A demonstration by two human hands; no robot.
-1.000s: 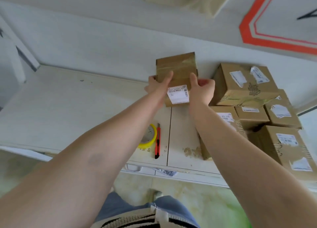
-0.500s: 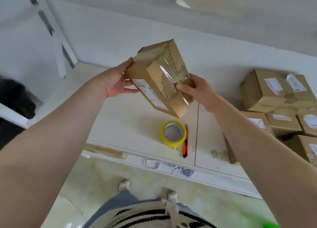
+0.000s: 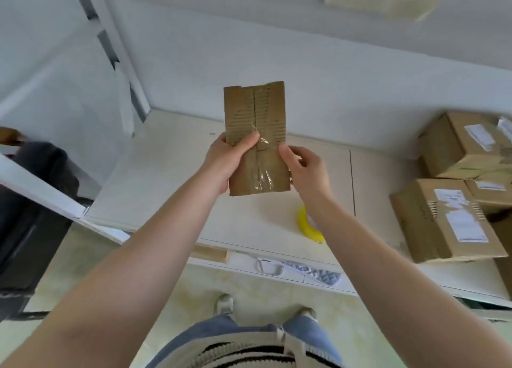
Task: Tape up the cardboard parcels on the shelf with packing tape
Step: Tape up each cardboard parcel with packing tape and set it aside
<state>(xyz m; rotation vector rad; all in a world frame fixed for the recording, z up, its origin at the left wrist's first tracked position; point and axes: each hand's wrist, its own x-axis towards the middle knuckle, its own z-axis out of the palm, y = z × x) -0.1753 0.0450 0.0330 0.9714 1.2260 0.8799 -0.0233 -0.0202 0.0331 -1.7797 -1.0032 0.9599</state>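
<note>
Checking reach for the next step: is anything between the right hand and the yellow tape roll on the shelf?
Nothing visible. The tape roll lies on the shelf beneath the right hand's forearm, which partly hides it; the parcel is up in both hands.

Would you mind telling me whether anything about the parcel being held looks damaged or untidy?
Yes: the held parcel has stripped paper exposing corrugated ridges on its upper half, a ragged top edge, and wrinkled clear tape along the seam.
</note>
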